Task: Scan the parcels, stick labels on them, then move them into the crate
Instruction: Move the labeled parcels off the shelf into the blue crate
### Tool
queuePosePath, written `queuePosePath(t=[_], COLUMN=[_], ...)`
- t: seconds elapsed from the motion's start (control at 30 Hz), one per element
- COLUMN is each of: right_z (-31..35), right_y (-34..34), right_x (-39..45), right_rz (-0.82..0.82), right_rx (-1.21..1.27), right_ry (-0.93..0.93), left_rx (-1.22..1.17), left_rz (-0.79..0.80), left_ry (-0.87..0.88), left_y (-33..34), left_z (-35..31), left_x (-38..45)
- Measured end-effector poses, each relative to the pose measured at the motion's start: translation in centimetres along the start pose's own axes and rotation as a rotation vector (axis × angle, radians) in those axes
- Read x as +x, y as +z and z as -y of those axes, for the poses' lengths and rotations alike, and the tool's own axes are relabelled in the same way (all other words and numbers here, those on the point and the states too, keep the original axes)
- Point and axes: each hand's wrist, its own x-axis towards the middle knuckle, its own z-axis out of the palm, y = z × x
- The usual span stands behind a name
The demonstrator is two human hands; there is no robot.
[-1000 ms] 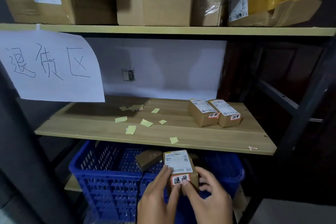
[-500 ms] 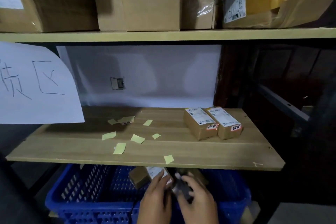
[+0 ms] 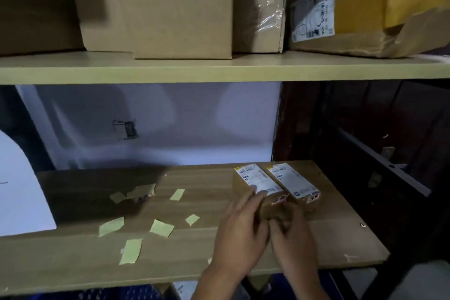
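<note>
Both hands are up on the pale wooden middle shelf point(image 3: 73, 258) now; a second ago they were down at the blue plastic crate point(image 3: 126, 293) with a labelled parcel between them. That parcel is out of the hands, presumably left in the crate, though the crate's inside is hidden here; only a strip of its rim shows below the shelf edge. Reads as one parcel done and the next being fetched.

Left hand point(image 3: 239, 229) is spread, its fingertips point(image 3: 254, 189) resting on the white shipping label of the nearer small brown cardboard parcel point(image 3: 258, 182). Right hand point(image 3: 291, 234) is cupped at that parcel's front end, fingers curled; motion blur, so I cannot tell if it has closed on the box. No lift visible: the parcel sits flat on the shelf.

A second small brown parcel point(image 3: 295, 184) lies touching it on the right side. Both already carry a small red-edged sticker on the front end, so labelling looks done for these; moving them would be what is left.

Around: scattered pale yellow paper slips point(image 3: 162, 228) on the shelf to the left, well apart from the parcels. Large cardboard cartons point(image 3: 175, 7) on the upper shelf. White paper sheet point(image 3: 22, 192) hangs at far left. Nothing blocks the grasp; the shelf edge overhangs the crate, so the parcel must come out forward before going down.
</note>
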Motion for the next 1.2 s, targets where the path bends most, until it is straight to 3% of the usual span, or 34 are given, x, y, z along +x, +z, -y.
queuePosePath(t=[0.2, 0.37, 0.5, 0.9, 1.2], right_z=[-0.3, -0.6, -0.9, -0.7, -3.1], right_y=[0.1, -0.1, 0.0, -2.9, -7.4], right_x=[1.4, 2.0, 1.7, -4.4, -15.0], right_rz=[0.007, 0.090, 0.053, 0.096, -0.001], right_rx=[0.055, 0.081, 0.087, 0.188, 0.239], right_ry=[0.041, -0.007, -0.056, -0.141, -0.197], left_rx=[0.182, -0.009, -0.067, -0.069, -0.043], left_rz=[0.096, 0.083, 0.072, -0.101, -0.308], left_ry=[-0.076, -0.073, -0.071, -0.081, -0.028], left_y=[2.1, 1.4, 0.5, -1.4, -3.1], left_z=[1.5, 3.2, 2.9, -1.2, -8.0], left_x=[4.9, 4.0, 2.9, -4.1, -16.3])
